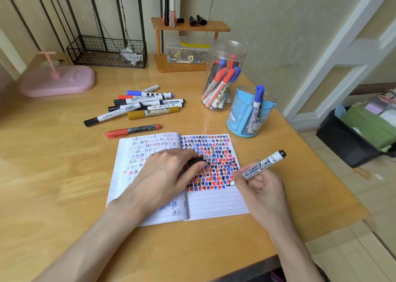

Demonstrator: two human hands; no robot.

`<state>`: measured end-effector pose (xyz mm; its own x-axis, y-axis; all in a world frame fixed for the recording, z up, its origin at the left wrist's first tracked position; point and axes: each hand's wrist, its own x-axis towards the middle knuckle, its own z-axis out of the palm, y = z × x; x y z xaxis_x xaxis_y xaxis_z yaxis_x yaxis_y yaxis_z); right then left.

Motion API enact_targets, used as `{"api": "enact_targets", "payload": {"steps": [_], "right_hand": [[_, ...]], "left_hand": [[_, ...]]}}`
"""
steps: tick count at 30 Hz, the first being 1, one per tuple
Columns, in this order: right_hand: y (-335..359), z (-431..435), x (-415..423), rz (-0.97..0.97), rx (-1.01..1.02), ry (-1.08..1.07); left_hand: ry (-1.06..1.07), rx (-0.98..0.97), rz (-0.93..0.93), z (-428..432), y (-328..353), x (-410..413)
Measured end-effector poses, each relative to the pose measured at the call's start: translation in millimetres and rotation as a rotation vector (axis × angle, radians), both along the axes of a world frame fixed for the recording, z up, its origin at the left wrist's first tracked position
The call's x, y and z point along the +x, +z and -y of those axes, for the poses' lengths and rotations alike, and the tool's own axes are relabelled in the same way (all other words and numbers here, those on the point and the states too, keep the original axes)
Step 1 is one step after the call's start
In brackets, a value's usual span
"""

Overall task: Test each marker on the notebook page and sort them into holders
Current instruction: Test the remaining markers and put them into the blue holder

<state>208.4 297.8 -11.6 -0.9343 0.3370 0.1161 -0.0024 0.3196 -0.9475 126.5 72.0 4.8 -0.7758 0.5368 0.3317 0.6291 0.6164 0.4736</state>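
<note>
An open lined notebook (214, 204) lies on the wooden desk, its right page filled with several red, blue and black test marks. My right hand (261, 187) grips a black whiteboard marker (260, 167), its tip touching the page at the right end of the lowest row of marks. My left hand (165, 172) rests on the notebook and pinches the marker's black cap (196, 161). A pile of several markers (141, 103) lies behind the notebook, with a red marker (132, 130) nearer. A clear jar (222, 78) holds several markers. A blue holder (249, 112) holds one blue marker (256, 104).
A pink tray (57, 80) sits at the left rear, beside a black wire basket (107, 52). A small wooden shelf (188, 46) with bottles and a clip box stands at the back. The desk's right edge drops to a floor with a dark bin (360, 131).
</note>
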Motion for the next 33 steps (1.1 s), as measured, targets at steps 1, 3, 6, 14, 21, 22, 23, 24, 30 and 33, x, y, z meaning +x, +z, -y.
{"api": "enact_targets", "payload": {"steps": [1,3,6,14,21,22,23,24,30,33], "right_hand": [[-1,-1,0,-0.009,-0.013,-0.002],[-1,-2,0,-0.020,-0.023,0.012],[-1,0,0,0.006,0.002,0.034],[0,0,0,-0.011,-0.007,0.023],[-1,-1,-1,-0.004,0.002,0.015],[0,-1,-1,-0.009,-0.001,0.021],[2,-1,0,-0.023,-0.029,0.022],[4,-1,0,-0.040,-0.080,0.018],[20,-5,-5,-0.063,-0.327,0.029],[30,1,-12,-0.069,-0.359,0.088]], "left_hand": [[0.000,-0.005,0.000,0,0,0],[0.000,-0.011,0.000,0,-1,0],[0.001,-0.014,0.003,0,-1,0],[-0.008,-0.020,-0.005,-1,-2,-1],[-0.034,-0.007,-0.027,0,-1,-3],[-0.040,0.003,-0.024,0,-1,-3],[-0.045,0.025,-0.013,-1,0,-3],[-0.040,0.058,0.006,-1,1,-3],[-0.025,0.208,0.098,-1,2,-2],[-0.025,0.222,0.117,-2,3,-2]]}}
